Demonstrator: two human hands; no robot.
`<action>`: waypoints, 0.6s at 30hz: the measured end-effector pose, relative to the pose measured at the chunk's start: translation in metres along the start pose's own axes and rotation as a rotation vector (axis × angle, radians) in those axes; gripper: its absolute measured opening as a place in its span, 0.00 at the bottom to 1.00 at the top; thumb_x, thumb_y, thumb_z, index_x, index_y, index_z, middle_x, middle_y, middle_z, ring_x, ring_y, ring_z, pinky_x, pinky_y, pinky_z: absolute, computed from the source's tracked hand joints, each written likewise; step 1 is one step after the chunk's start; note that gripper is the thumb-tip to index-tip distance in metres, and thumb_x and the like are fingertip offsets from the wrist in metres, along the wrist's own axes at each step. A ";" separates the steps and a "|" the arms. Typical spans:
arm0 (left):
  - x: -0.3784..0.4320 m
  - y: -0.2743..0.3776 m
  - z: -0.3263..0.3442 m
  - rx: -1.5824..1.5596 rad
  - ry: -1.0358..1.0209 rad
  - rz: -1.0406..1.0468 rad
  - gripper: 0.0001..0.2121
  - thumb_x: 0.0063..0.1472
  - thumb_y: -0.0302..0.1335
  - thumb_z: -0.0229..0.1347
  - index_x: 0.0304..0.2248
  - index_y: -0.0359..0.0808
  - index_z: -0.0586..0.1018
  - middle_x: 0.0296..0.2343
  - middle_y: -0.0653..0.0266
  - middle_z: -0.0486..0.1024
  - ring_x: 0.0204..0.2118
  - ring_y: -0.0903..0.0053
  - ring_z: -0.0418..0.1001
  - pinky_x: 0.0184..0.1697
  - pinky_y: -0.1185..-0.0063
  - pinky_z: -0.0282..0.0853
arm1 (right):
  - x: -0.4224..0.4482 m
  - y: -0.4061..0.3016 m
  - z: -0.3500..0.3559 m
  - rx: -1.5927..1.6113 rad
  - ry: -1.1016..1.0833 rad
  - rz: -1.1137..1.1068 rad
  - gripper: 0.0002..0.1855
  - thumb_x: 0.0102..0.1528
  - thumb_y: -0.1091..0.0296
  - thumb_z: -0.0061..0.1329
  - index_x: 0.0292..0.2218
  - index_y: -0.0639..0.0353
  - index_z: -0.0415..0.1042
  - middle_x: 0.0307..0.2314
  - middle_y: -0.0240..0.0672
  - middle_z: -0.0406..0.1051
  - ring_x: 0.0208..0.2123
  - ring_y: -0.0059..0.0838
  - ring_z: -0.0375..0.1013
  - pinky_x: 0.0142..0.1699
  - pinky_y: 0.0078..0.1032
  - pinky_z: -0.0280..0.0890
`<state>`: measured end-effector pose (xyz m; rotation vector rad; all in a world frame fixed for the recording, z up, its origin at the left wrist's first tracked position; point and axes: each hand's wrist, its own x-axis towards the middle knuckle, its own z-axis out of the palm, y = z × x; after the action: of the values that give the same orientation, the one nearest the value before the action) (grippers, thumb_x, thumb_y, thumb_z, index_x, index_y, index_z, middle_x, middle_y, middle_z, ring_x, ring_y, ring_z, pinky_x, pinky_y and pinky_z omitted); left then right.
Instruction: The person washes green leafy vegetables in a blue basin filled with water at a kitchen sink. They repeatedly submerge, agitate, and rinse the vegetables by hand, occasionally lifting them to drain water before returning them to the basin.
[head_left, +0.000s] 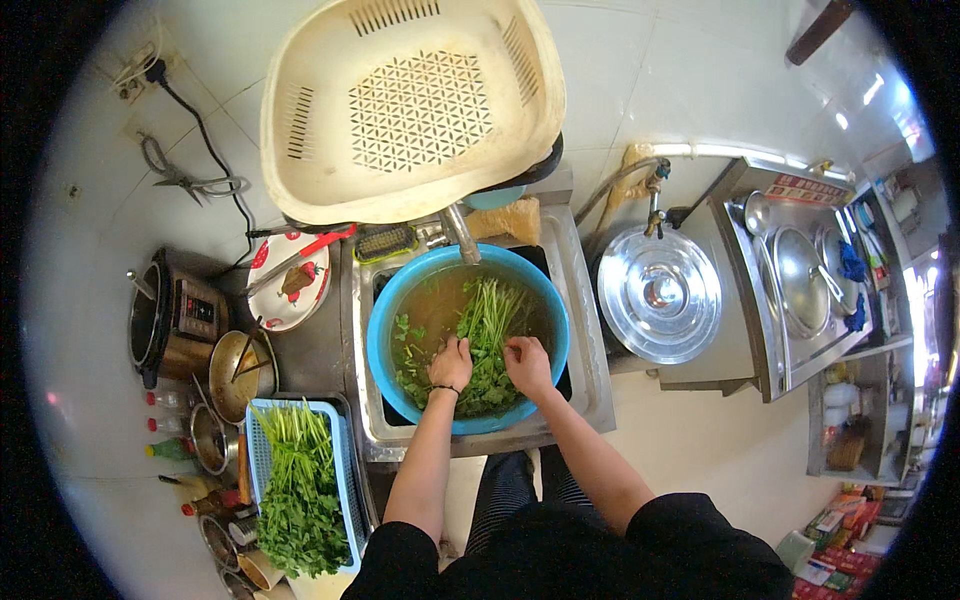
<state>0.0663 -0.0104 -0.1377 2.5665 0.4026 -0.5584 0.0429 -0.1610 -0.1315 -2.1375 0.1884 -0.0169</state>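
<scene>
A blue plastic basin (376, 352) full of brownish water sits in the steel sink (592, 360). Inside floats a bunch of leafy green herbs (491, 315), which looks like coriander, its pale stems toward the tap. My left hand (450, 365), with a dark cord on the wrist, lies against the bunch's left side; its fingertips are partly hidden. On the right side of the bunch, my right hand (528, 366) has curled fingers touching the greens. Whether either hand grips the stems is unclear. Loose leaves (407, 330) drift at the basin's left.
A blue basket (341, 450) of similar greens stands left of the sink. Above the basin hang a cream plastic colander (322, 180) and the metal tap spout (459, 232). A strawberry-patterned plate (319, 300) and a pressure cooker (180, 307) are left; a lidded metal pot (660, 292) stands right.
</scene>
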 end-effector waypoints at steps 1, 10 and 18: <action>-0.003 0.002 -0.002 -0.030 -0.059 -0.054 0.20 0.58 0.43 0.32 0.44 0.41 0.63 0.40 0.51 0.65 0.42 0.55 0.63 0.46 0.60 0.54 | -0.002 0.001 -0.001 -0.022 -0.015 -0.038 0.10 0.45 0.69 0.46 0.30 0.64 0.69 0.26 0.44 0.65 0.27 0.39 0.67 0.33 0.30 0.63; -0.013 0.023 -0.025 0.104 -0.031 -0.061 0.21 0.55 0.41 0.41 0.44 0.39 0.66 0.46 0.51 0.58 0.48 0.54 0.54 0.47 0.60 0.53 | -0.006 0.012 -0.013 -0.101 -0.038 -0.159 0.10 0.45 0.71 0.46 0.31 0.65 0.69 0.25 0.43 0.64 0.25 0.39 0.66 0.31 0.31 0.62; 0.019 0.031 -0.017 0.113 0.306 0.197 0.19 0.55 0.32 0.45 0.46 0.35 0.63 0.41 0.50 0.61 0.43 0.55 0.58 0.45 0.64 0.56 | -0.007 0.007 -0.024 0.120 -0.094 -0.008 0.10 0.47 0.69 0.45 0.32 0.64 0.68 0.28 0.41 0.66 0.26 0.34 0.67 0.32 0.26 0.62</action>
<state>0.0993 -0.0240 -0.1206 2.7679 0.2198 -0.1199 0.0325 -0.1835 -0.1242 -2.0143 0.1203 0.0656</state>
